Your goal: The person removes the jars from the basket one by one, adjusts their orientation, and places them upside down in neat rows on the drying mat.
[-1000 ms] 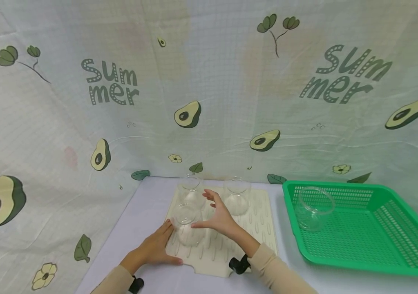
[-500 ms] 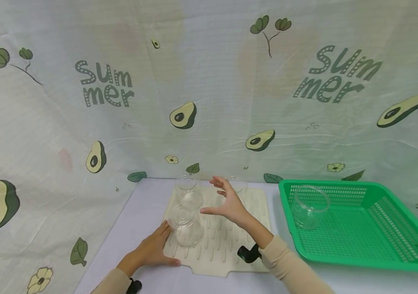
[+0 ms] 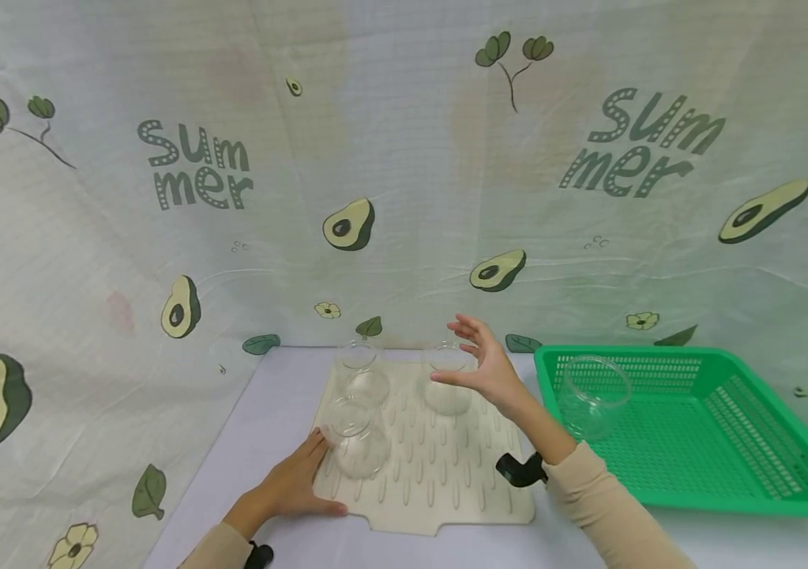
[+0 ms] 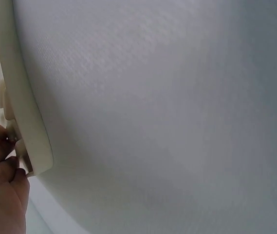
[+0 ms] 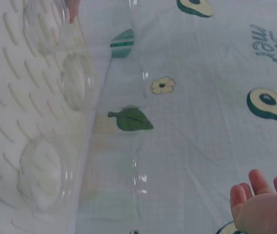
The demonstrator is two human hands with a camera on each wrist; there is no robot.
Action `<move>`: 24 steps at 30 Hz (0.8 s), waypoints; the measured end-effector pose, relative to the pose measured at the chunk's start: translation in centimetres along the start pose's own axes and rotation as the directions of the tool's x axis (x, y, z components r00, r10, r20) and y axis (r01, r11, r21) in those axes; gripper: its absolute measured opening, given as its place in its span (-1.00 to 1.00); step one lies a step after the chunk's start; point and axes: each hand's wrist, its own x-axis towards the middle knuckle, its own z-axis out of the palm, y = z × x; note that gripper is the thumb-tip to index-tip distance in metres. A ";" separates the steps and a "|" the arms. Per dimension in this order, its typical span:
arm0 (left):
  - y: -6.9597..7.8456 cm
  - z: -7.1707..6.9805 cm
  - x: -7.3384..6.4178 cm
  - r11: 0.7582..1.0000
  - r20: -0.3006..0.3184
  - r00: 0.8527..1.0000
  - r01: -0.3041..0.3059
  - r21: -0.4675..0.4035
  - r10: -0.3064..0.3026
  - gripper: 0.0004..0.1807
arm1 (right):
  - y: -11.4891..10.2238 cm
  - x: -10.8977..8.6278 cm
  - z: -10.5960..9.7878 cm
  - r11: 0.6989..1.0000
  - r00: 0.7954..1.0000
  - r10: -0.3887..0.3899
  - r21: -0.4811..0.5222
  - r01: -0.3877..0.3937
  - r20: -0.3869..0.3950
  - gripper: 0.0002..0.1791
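Three clear cups stand on a cream ribbed drying mat: one front left (image 3: 361, 450), one back left (image 3: 364, 386), one back right (image 3: 445, 397). My left hand (image 3: 295, 478) rests at the mat's front left corner, its fingers along the left edge beside the front cup and its thumb at the front edge. In the left wrist view, fingertips (image 4: 19, 175) touch the mat's raised rim (image 4: 28, 107). My right hand (image 3: 494, 373) is raised just right of the back right cup, empty, thumb and fingers spread in a wide C. In the right wrist view its fingers (image 5: 257, 183) show at lower right.
A green slotted basket (image 3: 688, 502) stands right of the mat, with another clear cup (image 3: 591, 399) in its left part. A white cloth covers the table (image 3: 233, 458). Behind it hangs a pale curtain (image 3: 404, 158) printed with avocados.
My right hand has moved from over the front left cup to the right and away from me, past the back right cup. The left hand stays at the mat's corner.
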 end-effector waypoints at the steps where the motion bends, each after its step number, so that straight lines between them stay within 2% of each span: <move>1: 0.0 0.0 0.0 1.000 -0.001 1.000 0.000 0.001 0.000 0.45 | 0.0 0.0 -0.6 1.000 1.000 -0.005 -0.001 0.005 -0.012 0.07; 4: -0.2 0.1 -0.1 1.000 -0.004 1.000 -0.002 0.008 0.002 0.45 | -0.1 -0.1 -2.3 1.000 0.999 -0.010 0.006 0.010 -0.050 0.05; 12: -0.1 0.1 -0.2 1.000 -0.006 1.000 -0.001 -0.008 0.001 0.45 | -0.2 -1.2 -6.6 0.999 0.994 0.038 -0.016 -0.040 -0.103 0.07; 24: 0.0 0.1 0.0 1.000 0.000 1.000 0.014 -0.004 -0.014 0.47 | -0.9 -3.0 -11.2 0.991 0.986 0.042 -0.122 -0.062 -0.161 0.03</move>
